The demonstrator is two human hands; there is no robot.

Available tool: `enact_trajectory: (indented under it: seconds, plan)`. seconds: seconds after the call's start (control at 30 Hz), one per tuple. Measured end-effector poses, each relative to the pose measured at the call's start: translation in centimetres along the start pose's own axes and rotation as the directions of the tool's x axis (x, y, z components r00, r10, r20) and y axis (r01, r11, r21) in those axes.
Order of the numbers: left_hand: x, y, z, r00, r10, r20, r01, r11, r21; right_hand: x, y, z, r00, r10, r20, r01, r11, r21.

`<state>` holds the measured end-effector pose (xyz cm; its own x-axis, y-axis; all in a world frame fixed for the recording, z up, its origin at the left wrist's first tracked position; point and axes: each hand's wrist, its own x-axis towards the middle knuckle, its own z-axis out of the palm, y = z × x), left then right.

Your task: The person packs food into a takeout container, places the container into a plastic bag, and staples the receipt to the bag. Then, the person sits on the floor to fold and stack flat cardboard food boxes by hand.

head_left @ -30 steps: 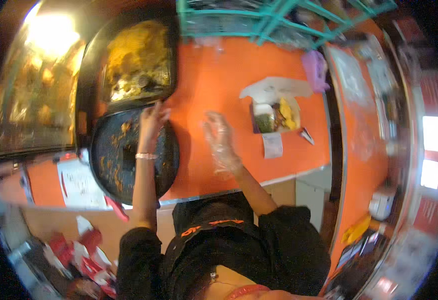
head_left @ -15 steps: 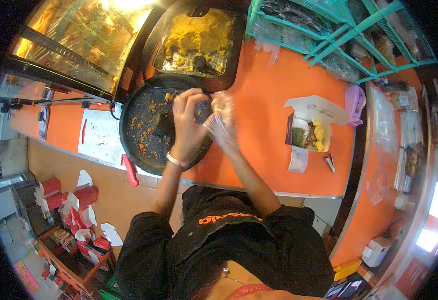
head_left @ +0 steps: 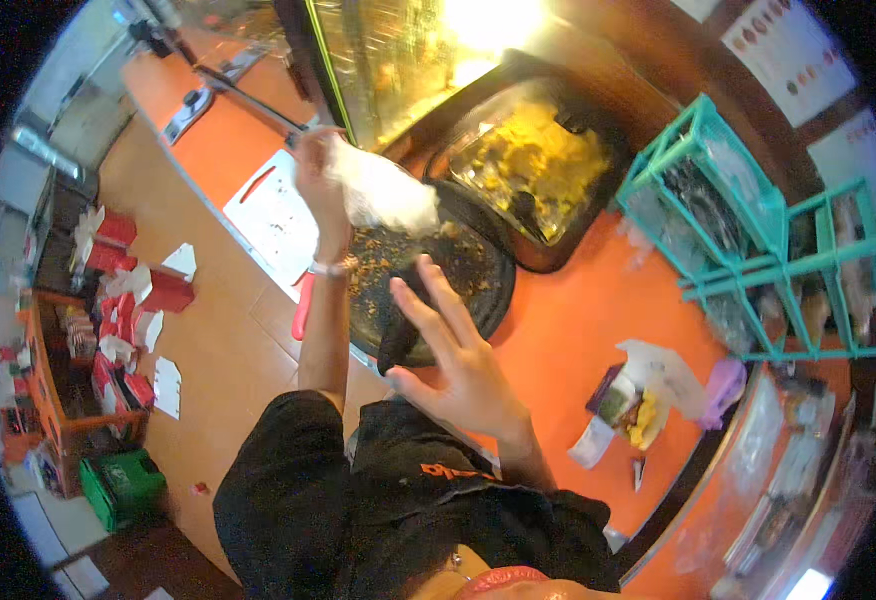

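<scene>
My right hand (head_left: 458, 365) hovered bare and spread above the orange surface (head_left: 578, 330), empty now; half a second before it had been against my left over the round black pan (head_left: 458, 275). My left hand (head_left: 320, 175) had lifted away, pinching a crumpled clear plastic glove (head_left: 383, 192) above the pan's far rim. Beyond sat the tray of fried food (head_left: 528, 160).

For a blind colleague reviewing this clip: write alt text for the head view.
Seen from above, a person in a black top raises the left hand, holding a crumpled clear plastic glove, over a round black pan of crumbs on an orange counter. The bare right hand is spread open, its fingers empty.
</scene>
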<state>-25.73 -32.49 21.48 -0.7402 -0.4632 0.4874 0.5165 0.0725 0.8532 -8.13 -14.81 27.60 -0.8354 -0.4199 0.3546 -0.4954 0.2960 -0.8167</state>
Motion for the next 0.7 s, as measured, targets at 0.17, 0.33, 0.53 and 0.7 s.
enact_trajectory:
  seconds: [0.17,0.33,0.53,0.7]
  plan:
    - [11.1,-3.5,-2.1,0.946,0.289,-0.147,-0.238,0.927,0.291,0.2,1.8,-1.0,0.980,0.179,-0.089,-0.178,0.984,0.020]
    - [14.2,-6.1,-3.5,0.852,0.492,0.178,-0.478,0.593,0.648,-0.8,3.4,-0.3,0.938,0.336,-0.087,-0.311,0.924,0.223]
    - [16.5,-6.2,-2.9,0.837,0.546,0.037,-0.388,0.545,0.743,-4.5,4.8,-0.6,0.869,0.490,-0.069,-0.451,0.842,0.296]
    - [18.5,-3.7,-2.1,0.831,0.556,-0.024,-0.320,0.512,0.797,-8.6,5.5,-0.5,0.818,0.575,-0.024,-0.527,0.764,0.372]
